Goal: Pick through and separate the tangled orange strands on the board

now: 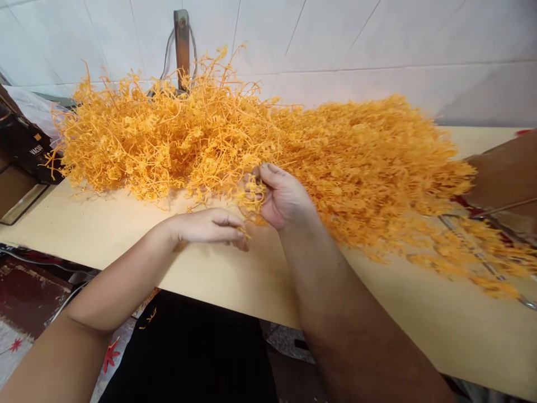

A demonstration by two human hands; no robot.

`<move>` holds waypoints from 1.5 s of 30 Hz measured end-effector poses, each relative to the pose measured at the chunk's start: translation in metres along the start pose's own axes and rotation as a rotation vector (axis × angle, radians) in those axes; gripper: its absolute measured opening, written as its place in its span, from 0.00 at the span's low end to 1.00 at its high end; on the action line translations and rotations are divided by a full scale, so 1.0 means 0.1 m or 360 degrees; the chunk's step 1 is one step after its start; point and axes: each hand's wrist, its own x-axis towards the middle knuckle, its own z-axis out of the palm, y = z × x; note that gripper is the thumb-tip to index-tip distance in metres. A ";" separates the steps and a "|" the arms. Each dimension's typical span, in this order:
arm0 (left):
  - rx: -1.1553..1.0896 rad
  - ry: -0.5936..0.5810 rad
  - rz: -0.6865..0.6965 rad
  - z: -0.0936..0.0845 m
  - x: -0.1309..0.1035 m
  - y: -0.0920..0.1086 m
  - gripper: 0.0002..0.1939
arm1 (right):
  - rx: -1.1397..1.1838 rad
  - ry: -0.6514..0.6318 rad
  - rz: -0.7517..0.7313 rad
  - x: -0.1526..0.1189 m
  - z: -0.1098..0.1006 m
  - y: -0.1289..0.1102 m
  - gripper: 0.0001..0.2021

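Note:
A pale orange, branching sprig (253,193) with small curled tips is pinched between the thumb and fingers of my right hand (285,196), just above the table. Lower and to its left, my left hand (213,225) has its fingers bent together, pointing right. Thin orange strands show at the left fingertips, but what those fingers grip, if anything, I cannot make out. Right behind both hands lies a large heap of orange sprigs (168,134), loose and tangled on the left. The denser bunch of sprigs (369,162) on the right has its stems lying more evenly.
The pale wooden table (138,232) runs along a white tiled wall (335,39). An upright brown post (182,47) with a cable rises behind the heap. Dark boxes (29,145) stand at left, a brown carton (507,173) at right. A metal rod (478,254) lies under stray sprigs.

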 end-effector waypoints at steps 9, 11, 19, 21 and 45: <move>-0.0437 0.0669 -0.0181 -0.09 0.06 -0.09 0.08 | 0.0011 -0.0009 0.0016 -0.06 0.09 0.01 0.14; -0.0542 0.0766 -0.0180 -0.06 0.07 -0.08 0.10 | 0.0008 -0.0024 0.0059 -0.07 0.11 0.01 0.15; -0.0592 0.0776 -0.0097 -0.02 0.12 -0.13 0.12 | -0.0031 -0.0015 0.0038 -0.06 0.13 0.07 0.14; -0.0498 0.0774 -0.0025 -0.03 0.14 -0.15 0.14 | 0.0017 0.0043 0.0048 -0.04 0.12 0.08 0.13; -0.1047 0.0737 0.0116 -0.10 0.09 -0.12 0.05 | 0.0261 -0.0263 0.0441 -0.10 0.09 -0.04 0.12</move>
